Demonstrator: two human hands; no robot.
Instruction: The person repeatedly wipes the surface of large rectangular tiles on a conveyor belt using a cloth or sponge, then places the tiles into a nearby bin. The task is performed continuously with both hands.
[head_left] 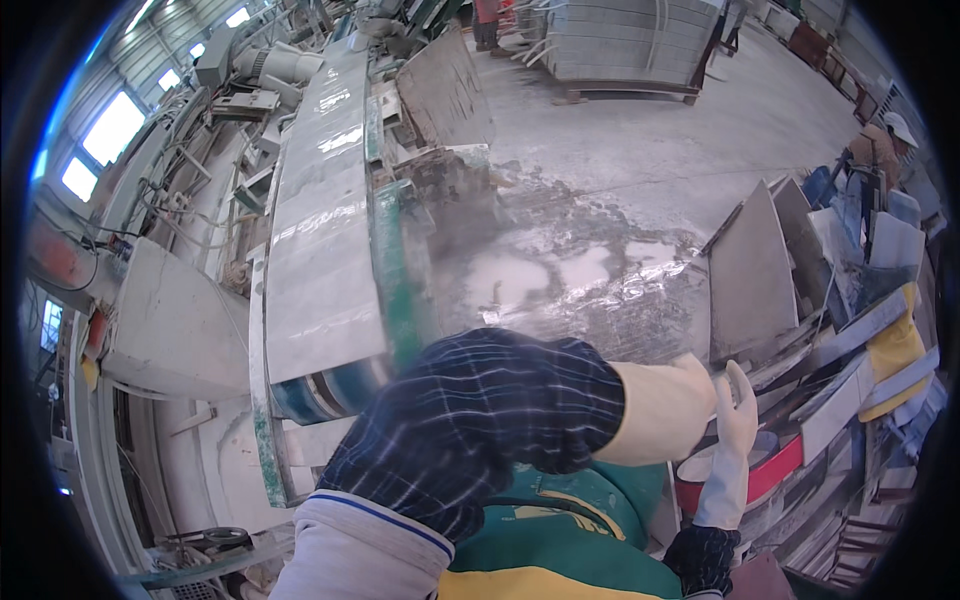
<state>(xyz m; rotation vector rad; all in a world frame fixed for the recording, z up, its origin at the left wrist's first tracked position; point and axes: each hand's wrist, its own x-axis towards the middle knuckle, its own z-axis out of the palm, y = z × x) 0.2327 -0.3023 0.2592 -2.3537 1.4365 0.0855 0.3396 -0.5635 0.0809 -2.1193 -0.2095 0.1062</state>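
Observation:
Reaching across my body to the right, my left arm wears a dark plaid sleeve cover, and my left hand [672, 410] is in a cream rubber glove. Its fingers are bent out of sight at the far end of the glove, so any hold is hidden. Close beside it, my right hand [736, 420], in a pale glove, points upward with fingers and thumb apart and nothing visible between them. Below the hands is a round container beside a red band [765, 483]. Leaning grey stone slabs [752, 275] stand just beyond the hands. A green apron [570, 540] covers my front.
Left of me runs a conveyor with a wet pale slab [322, 270], a green side rail [398, 280] and a blue roller [335, 390]. Wet floor [560, 280] lies ahead. Stacked slabs [630, 45] stand farther back. Stone offcuts [840, 405] crowd the right, near a co-worker [880, 150].

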